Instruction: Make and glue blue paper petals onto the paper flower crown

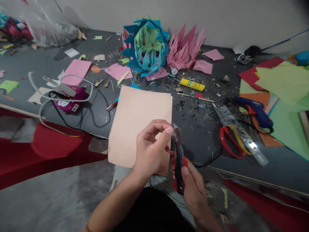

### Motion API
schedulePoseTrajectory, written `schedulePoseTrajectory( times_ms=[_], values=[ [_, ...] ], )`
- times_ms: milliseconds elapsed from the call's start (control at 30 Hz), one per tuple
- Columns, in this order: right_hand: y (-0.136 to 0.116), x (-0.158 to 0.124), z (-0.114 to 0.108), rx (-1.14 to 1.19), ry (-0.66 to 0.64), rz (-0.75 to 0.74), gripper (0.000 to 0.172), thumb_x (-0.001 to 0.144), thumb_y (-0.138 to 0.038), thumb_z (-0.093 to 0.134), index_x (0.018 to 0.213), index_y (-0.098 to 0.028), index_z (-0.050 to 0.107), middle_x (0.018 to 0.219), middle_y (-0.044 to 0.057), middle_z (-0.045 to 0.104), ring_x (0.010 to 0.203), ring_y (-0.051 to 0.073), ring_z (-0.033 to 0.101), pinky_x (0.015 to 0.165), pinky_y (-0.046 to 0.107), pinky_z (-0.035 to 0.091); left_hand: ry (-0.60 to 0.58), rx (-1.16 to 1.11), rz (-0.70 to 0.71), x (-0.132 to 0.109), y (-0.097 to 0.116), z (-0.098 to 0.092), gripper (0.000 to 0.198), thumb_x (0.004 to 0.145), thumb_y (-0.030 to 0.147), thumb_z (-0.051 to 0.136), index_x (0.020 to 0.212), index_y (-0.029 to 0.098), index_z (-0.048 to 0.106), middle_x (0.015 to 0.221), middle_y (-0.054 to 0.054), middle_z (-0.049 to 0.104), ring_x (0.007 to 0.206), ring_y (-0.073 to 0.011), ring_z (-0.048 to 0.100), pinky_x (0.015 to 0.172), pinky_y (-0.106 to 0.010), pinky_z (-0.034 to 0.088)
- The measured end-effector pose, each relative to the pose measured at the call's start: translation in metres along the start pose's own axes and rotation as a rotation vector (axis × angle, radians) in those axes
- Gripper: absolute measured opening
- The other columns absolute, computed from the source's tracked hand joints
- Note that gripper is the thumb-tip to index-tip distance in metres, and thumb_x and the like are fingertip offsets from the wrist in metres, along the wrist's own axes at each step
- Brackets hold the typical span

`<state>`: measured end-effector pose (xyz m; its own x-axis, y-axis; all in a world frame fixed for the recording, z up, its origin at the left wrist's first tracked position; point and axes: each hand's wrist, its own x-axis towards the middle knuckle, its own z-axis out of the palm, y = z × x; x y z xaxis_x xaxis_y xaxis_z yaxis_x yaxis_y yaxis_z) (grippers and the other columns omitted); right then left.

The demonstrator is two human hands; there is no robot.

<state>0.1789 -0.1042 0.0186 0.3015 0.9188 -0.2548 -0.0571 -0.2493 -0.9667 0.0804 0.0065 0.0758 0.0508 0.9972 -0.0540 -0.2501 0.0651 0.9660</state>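
My right hand is wrapped round a red and black box cutter, held upright with its long segmented blade slid out. Beside the blade's top end, my left hand is closed, thumb and forefinger pinched together. Whatever lies between those fingertips is too small or hidden to make out. Under my left hand, a stack of pale peach paper sheets lies at the table's front edge, partly overhanging it.
Scissors and a metal ruler lie right, near a blue glue gun and coloured paper. Behind are a glue stick, a blue paper ring and pink folded paper. A purple power box with cables sits left.
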Motion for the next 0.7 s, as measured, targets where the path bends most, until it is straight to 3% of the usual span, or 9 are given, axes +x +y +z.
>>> schedulePoseTrajectory(
  times_ms=[100, 167, 400, 567, 700],
  values=[
    [-0.0001, 0.001, -0.0007, 0.003, 0.018, -0.01, 0.032, 0.084, -0.041, 0.053, 0.108, -0.023, 0.064, 0.111, 0.006, 0.066, 0.104, 0.024, 0.06, 0.089, 0.038, 0.048, 0.048, 0.16, 0.197, -0.0006, 0.0005, -0.001, 0.005, 0.076, 0.023, 0.064, 0.079, 0.019, 0.065, 0.086, -0.004, 0.059, 0.069, -0.0095, 0.057, 0.039, -0.013, 0.047],
    [-0.0008, 0.0023, -0.0013, 0.007, -0.038, -0.026, 0.032, 0.087, -0.039, 0.049, 0.109, -0.022, 0.063, 0.111, 0.008, 0.065, 0.104, 0.024, 0.059, 0.088, 0.038, 0.049, 0.052, 0.283, 0.321, 0.0002, 0.0018, -0.0015, 0.011, 0.074, 0.021, 0.068, 0.085, 0.02, 0.067, 0.087, -0.004, 0.06, 0.069, -0.0092, 0.058, 0.042, -0.014, 0.048],
    [-0.0067, 0.0065, -0.0013, -0.028, -0.145, -0.117, 0.033, 0.091, -0.034, 0.042, 0.117, -0.023, 0.059, 0.108, 0.008, 0.064, 0.098, 0.021, 0.06, 0.082, 0.033, 0.051, 0.047, 0.557, 0.62, 0.0044, 0.0036, -0.0033, 0.01, 0.074, 0.011, 0.065, 0.082, 0.017, 0.068, 0.084, -0.004, 0.063, 0.071, -0.0091, 0.06, 0.046, -0.014, 0.049],
    [-0.0092, 0.0073, -0.001, -0.089, -0.155, -0.157, 0.033, 0.091, -0.033, 0.041, 0.118, -0.023, 0.058, 0.104, 0.007, 0.065, 0.093, 0.02, 0.061, 0.074, 0.03, 0.052, 0.08, 0.611, 0.649, 0.0039, 0.003, -0.0018, 0.011, 0.074, 0.009, 0.063, 0.08, 0.017, 0.066, 0.083, -0.002, 0.062, 0.071, -0.0089, 0.06, 0.045, -0.014, 0.05],
    [-0.0087, 0.0068, 0.0005, -0.102, -0.135, -0.185, 0.032, 0.091, -0.032, 0.042, 0.116, -0.023, 0.06, 0.107, 0.008, 0.065, 0.097, 0.022, 0.06, 0.078, 0.032, 0.051, 0.13, 0.49, 0.533, 0.003, 0.0046, 0.0027, 0.008, 0.074, 0.009, 0.062, 0.075, 0.016, 0.064, 0.079, -0.002, 0.061, 0.069, -0.0081, 0.059, 0.042, -0.011, 0.048]
  ],
)
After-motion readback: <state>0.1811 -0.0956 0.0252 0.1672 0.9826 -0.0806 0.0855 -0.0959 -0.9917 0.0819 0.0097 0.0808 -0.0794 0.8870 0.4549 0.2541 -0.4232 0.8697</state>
